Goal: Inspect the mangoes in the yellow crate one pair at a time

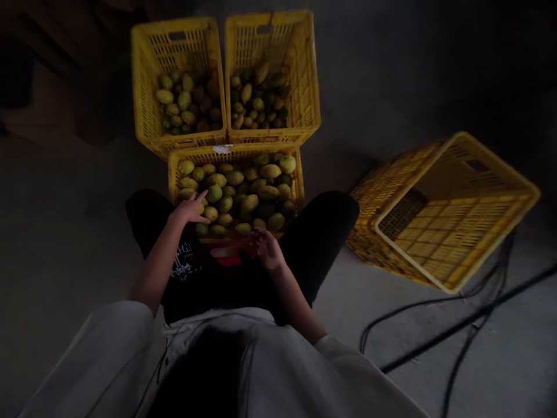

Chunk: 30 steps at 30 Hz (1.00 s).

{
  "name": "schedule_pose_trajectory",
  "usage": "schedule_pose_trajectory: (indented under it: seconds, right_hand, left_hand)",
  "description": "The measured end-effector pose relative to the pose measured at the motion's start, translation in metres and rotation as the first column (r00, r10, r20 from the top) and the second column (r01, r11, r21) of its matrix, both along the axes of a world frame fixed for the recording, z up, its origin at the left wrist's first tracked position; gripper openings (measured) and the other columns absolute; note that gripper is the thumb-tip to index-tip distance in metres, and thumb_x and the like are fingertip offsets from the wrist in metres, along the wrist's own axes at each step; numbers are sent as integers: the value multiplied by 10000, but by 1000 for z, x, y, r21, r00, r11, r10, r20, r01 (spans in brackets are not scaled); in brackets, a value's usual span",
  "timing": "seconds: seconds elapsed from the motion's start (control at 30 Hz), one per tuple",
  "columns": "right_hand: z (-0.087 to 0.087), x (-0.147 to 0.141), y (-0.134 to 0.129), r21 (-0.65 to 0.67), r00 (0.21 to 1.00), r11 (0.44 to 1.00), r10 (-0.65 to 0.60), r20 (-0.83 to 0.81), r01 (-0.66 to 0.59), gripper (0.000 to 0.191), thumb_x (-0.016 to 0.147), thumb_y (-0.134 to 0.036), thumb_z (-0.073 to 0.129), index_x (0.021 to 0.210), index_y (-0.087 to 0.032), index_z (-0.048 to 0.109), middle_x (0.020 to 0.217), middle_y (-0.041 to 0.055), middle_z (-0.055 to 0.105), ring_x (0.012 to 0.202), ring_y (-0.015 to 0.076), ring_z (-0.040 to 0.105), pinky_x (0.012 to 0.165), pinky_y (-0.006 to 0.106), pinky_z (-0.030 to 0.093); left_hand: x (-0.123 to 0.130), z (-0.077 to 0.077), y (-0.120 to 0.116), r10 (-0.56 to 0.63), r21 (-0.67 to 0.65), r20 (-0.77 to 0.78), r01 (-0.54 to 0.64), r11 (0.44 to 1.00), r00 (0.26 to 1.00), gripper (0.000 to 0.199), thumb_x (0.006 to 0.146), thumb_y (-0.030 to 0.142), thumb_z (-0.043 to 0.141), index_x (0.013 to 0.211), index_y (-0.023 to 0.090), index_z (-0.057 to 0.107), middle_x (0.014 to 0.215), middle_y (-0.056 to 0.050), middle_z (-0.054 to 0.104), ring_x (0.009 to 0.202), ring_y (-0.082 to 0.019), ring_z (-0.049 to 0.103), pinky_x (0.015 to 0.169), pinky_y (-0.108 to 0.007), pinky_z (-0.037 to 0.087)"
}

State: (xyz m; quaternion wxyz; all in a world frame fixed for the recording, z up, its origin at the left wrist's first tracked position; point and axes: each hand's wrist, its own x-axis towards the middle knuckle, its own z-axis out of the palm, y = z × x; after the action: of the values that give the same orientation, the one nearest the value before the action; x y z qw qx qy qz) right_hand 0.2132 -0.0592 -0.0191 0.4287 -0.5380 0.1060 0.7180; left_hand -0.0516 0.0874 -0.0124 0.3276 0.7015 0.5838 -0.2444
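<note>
Between my knees stands a yellow crate (235,152), filled with yellow-green oval fruits (249,203); dim light hides their exact kind. My left hand (190,210) is at the crate's left side, thumb and fingers spread around a fruit near its edge, without a closed grip. Contact with the fruit is hard to make out. At the near right edge of the crate, my right hand (268,248) has its fingers loosely bent and apart, with nothing seen in them. Something red (230,256) shows below the crate's near edge.
Two taller yellow crates, one at left (137,87) and one at right (314,75), stand behind, each partly filled with similar fruits. To the right, another yellow crate (456,215) lies tilted on the concrete floor (348,348). Black cables (435,325) run near it.
</note>
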Motion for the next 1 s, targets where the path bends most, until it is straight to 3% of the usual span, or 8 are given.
schedule_pose_trajectory:
  seconds: [0.07,0.17,0.27,0.37,0.47,0.57,0.7,1.0]
  right_hand:
    - [0,0,-2,26,1000,1000,-8,4,7,73,816,-236,729,811,-235,656,708,-25,716,651,134,675,625,234,521]
    - [0,1,-2,49,1000,999,0,11,-1,69,807,-270,728,817,-232,672,721,-15,718,684,138,683,667,244,532]
    - [-1,0,0,15,999,999,33,24,-34,52,810,-262,701,803,-232,659,695,-16,703,658,142,660,657,255,525]
    - [0,-1,2,11,999,999,44,28,-44,32,795,-221,678,804,-234,650,688,-19,694,646,146,643,649,261,521]
    - [4,-2,2,7,999,999,46,8,-46,48,786,-186,648,812,-226,651,682,-22,690,639,140,635,644,249,514]
    - [6,-3,1,8,999,999,36,2,-36,40,800,-184,633,821,-215,648,683,-17,692,630,132,630,641,240,505]
    - [3,-2,-1,47,999,998,38,-8,-38,46,812,-212,675,840,-222,640,703,-18,699,652,142,648,640,248,506]
    - [4,-2,-4,71,1000,997,18,-18,-16,63,814,-224,703,819,-224,640,696,-20,689,679,143,661,649,244,510]
  left_hand:
    - [4,-1,5,-53,-28,-45,51,998,998,1173,712,327,850,1689,215,209,1745,-193,272,1487,-354,499,1194,-369,412]
    - [13,-4,12,-66,-26,-120,63,998,991,1024,696,237,835,1617,227,389,1628,-148,499,1416,-333,571,1163,-372,457]
    - [23,-5,10,-16,32,-175,22,999,985,882,722,206,819,1541,262,497,1527,-141,600,1346,-364,619,1081,-429,524]
    - [34,-7,1,36,86,-208,-18,996,977,696,793,131,733,1466,221,578,1425,-182,661,1268,-392,661,1003,-465,552]
    - [44,-9,-6,75,141,-228,-43,989,971,535,925,62,499,1452,113,580,1364,-269,665,1235,-401,679,974,-494,542]
    - [50,-9,-11,115,206,-239,-65,976,964,571,978,19,273,1485,62,531,1353,-321,642,1231,-402,681,962,-509,522]
    - [48,-7,-17,120,249,-222,-62,966,968,563,998,31,261,1486,101,532,1342,-297,648,1219,-393,681,968,-504,492]
    - [45,4,-20,106,302,-201,-42,952,974,520,993,44,242,1348,65,623,1312,-293,633,1212,-425,645,942,-502,449]
